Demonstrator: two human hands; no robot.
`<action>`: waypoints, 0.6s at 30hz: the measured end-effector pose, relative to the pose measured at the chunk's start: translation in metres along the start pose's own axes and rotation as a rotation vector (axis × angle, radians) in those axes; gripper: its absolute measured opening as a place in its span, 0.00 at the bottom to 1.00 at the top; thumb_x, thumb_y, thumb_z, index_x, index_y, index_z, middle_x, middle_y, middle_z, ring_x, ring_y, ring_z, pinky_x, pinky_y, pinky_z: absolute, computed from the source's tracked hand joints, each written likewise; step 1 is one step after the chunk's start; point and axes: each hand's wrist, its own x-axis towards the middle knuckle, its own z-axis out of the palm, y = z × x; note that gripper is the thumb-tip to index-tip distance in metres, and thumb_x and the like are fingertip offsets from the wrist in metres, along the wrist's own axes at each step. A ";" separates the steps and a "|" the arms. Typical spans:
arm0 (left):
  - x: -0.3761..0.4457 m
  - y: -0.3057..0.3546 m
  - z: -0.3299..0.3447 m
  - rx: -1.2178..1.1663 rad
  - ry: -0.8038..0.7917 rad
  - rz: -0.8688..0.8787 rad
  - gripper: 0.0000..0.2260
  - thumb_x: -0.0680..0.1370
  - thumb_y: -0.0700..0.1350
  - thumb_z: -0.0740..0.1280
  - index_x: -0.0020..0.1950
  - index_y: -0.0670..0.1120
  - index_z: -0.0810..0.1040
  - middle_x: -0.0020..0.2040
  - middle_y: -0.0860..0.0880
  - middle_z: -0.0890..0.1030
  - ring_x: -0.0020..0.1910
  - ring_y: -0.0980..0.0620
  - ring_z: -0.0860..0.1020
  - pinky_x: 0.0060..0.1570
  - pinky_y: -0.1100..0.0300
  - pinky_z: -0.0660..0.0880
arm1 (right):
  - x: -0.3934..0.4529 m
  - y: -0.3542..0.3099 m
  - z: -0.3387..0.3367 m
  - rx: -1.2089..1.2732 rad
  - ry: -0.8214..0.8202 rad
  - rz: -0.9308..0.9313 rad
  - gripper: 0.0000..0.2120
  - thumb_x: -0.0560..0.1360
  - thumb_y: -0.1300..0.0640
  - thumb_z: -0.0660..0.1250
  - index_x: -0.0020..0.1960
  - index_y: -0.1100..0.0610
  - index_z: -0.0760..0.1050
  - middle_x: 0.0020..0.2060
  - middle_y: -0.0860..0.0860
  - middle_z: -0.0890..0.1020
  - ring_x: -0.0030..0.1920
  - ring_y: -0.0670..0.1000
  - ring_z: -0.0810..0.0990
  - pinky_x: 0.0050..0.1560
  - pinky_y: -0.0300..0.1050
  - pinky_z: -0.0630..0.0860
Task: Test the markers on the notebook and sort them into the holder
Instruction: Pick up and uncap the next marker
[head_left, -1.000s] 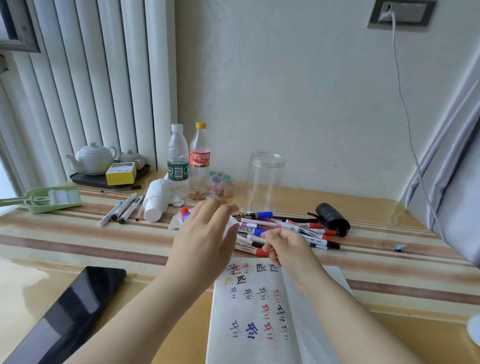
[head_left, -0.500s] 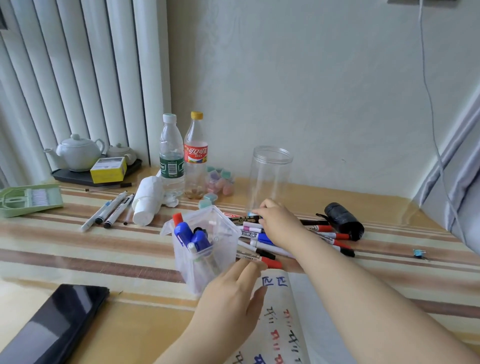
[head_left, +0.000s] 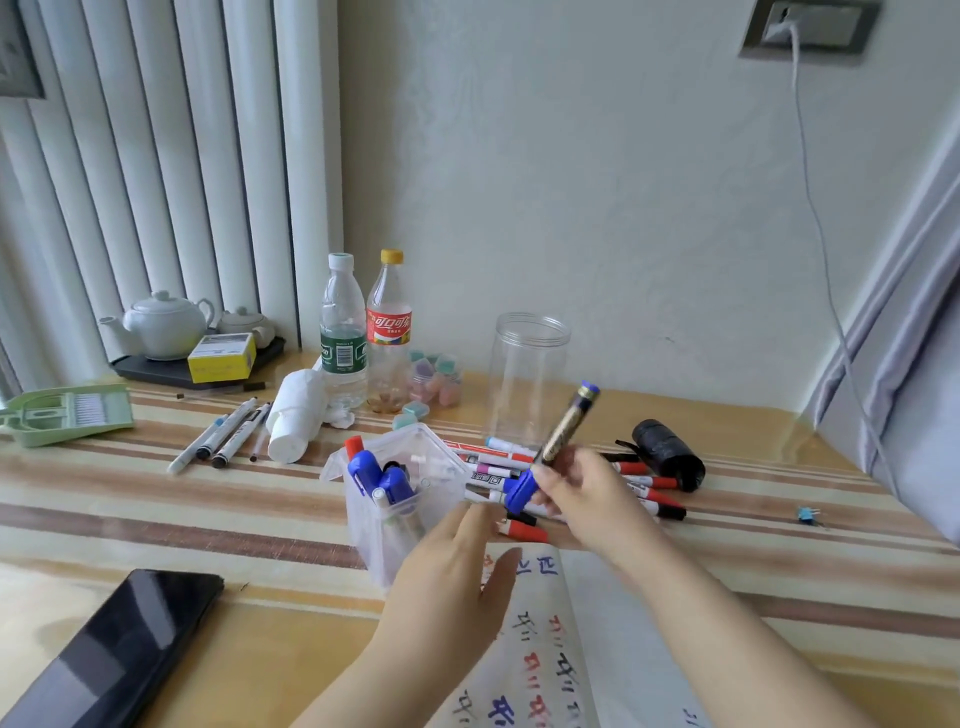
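Domestic room, likely a home or hotel bedroom. Evidence: white teapot (head_left: 165, 325) with small cup on a dark tray (head_left: 156, 370) at 10 o'clock; pleated curtains (head_left: 156, 182) behind it; wall socket (head_left: 810, 26) with a cable at 1 o'clock; water bottle (head_left: 343, 332) and cola bottle (head_left: 389, 332) at 12 o'clock; striped cloth under glass on the worktop (head_left: 156, 499); phone (head_left: 114, 649) at 8 o'clock.

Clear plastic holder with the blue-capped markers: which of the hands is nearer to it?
Left. The left hand is open right beside the holder, at its near right corner. The right hand is farther right, gripping a blue-capped marker.
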 end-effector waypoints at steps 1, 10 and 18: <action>0.000 0.004 -0.001 0.009 0.008 0.003 0.14 0.77 0.53 0.61 0.60 0.50 0.70 0.54 0.55 0.74 0.50 0.57 0.75 0.46 0.63 0.72 | -0.016 0.002 0.000 0.205 -0.038 0.048 0.04 0.78 0.60 0.63 0.51 0.59 0.73 0.41 0.53 0.82 0.38 0.44 0.80 0.42 0.38 0.76; -0.020 0.015 -0.005 0.174 -0.307 -0.028 0.13 0.81 0.51 0.52 0.55 0.46 0.71 0.52 0.50 0.73 0.50 0.50 0.73 0.45 0.63 0.67 | -0.101 0.018 0.002 0.185 -0.150 0.248 0.10 0.76 0.54 0.66 0.42 0.58 0.81 0.33 0.51 0.84 0.28 0.43 0.75 0.31 0.36 0.69; -0.041 0.018 -0.019 0.128 -0.560 -0.010 0.09 0.81 0.48 0.53 0.55 0.45 0.68 0.52 0.48 0.74 0.48 0.50 0.72 0.42 0.64 0.63 | -0.108 0.034 0.012 -0.932 -0.035 -0.673 0.17 0.69 0.43 0.55 0.47 0.48 0.78 0.36 0.40 0.80 0.38 0.42 0.80 0.36 0.34 0.76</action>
